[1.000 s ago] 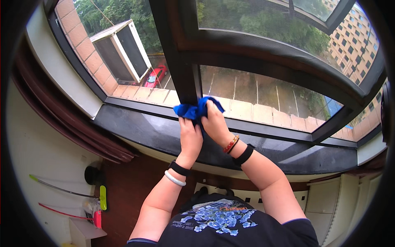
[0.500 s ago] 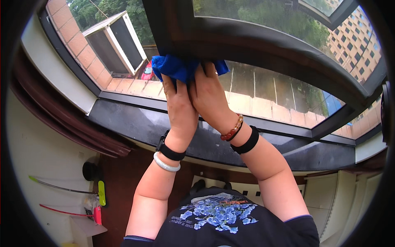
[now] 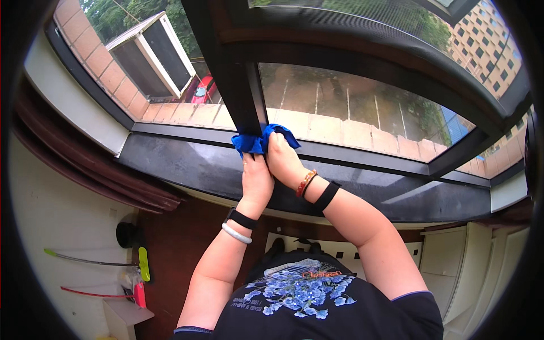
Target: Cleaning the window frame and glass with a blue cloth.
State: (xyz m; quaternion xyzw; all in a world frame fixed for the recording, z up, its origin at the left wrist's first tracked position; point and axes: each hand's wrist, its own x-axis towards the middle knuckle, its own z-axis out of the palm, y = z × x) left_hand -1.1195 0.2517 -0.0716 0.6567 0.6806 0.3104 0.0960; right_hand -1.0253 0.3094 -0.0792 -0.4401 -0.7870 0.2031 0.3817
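A bunched blue cloth (image 3: pixel 247 144) is pressed against the foot of the dark upright window post (image 3: pixel 237 85), where it meets the bottom frame. My left hand (image 3: pixel 256 178) grips the cloth on the post's left side, its fingertips partly hidden by the folds. On the right side, my right hand (image 3: pixel 283 158) has its fingers curled into the same cloth. Both hands are close together, just above the dark window sill (image 3: pixel 187 167).
Glass panes (image 3: pixel 340 107) flank the post, with a brick ledge outside. A maroon curtain (image 3: pixel 85 153) hangs at the left. Below it, a green-headed brush (image 3: pixel 144 264) and a pink-headed one (image 3: pixel 139 294) lean by the wall. A white cabinet (image 3: pixel 453 266) stands at lower right.
Both hands have slid down the post with the blue cloth, from higher up to its foot at the bottom frame. More of the post and glass above now shows.
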